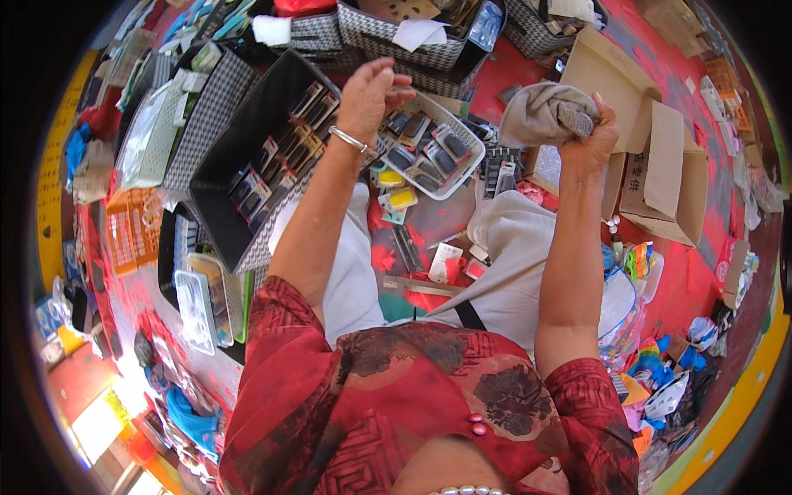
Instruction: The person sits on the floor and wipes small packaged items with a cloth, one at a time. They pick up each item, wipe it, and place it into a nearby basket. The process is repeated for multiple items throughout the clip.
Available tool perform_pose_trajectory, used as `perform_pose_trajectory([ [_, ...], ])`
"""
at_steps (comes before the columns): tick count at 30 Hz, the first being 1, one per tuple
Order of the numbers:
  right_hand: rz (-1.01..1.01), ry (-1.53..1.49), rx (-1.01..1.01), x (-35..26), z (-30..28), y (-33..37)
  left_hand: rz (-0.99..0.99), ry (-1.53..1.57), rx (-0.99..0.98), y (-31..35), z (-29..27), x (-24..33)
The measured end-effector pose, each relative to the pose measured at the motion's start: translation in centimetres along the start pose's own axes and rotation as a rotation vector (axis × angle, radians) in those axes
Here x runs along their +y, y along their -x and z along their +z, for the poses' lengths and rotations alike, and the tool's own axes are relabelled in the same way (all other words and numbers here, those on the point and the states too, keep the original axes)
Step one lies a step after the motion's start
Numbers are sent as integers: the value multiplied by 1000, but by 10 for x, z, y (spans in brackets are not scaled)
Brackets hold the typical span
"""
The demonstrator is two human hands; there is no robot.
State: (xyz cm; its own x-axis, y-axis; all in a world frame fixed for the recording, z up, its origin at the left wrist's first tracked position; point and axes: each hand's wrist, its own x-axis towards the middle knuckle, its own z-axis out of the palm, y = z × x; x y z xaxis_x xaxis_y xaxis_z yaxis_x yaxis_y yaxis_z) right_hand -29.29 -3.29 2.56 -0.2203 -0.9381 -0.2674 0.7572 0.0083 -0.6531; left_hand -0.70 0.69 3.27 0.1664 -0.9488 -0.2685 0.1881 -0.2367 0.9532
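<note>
In the head view, the right hand (pixel 602 132) is closed around a bunched gray-brown cloth (pixel 538 114), raised on the person's right, with a darker, mottled gray patch showing near the fingers. The cloth hangs in front of the open cardboard box (pixel 683 186) as seen from above; how high it is over the floor (pixel 681 285), I cannot tell. The left hand (pixel 373 92), with a silver bangle (pixel 351 140) at its wrist, is loosely spread with fingers partly bent, and nothing shows in it. It is near the upper left corner of a white plastic basket (pixel 468 172) of dark packaged goods (pixel 450 142); whether it touches the rim is unclear. To its left, a black-lined houndstooth storage box (pixel 216 206) stands tilted, carded goods (pixel 289 155) along its inside.

The step in hand looks like handling the cloth with one hand while the other is free. Moving the cloth from here calls for a firm grip on its loose folds and clearance from the cardboard flaps and basket.
</note>
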Motion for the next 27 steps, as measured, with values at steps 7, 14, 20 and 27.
perform_pose_trajectory([
  [7,75,749,-8,51,-8,-11,-283,469,45,-46,-3,-33],
  [14,-35,2059,-506,179,-31,16,-356,534,117,-40,-8,-16],
  [20,-9,2213,-601,253,-90,27,-267,573,167,-34,-27,-5],
  [27,15,2211,-863,283,-97,18,-320,561,11,-21,-4,-9],
])
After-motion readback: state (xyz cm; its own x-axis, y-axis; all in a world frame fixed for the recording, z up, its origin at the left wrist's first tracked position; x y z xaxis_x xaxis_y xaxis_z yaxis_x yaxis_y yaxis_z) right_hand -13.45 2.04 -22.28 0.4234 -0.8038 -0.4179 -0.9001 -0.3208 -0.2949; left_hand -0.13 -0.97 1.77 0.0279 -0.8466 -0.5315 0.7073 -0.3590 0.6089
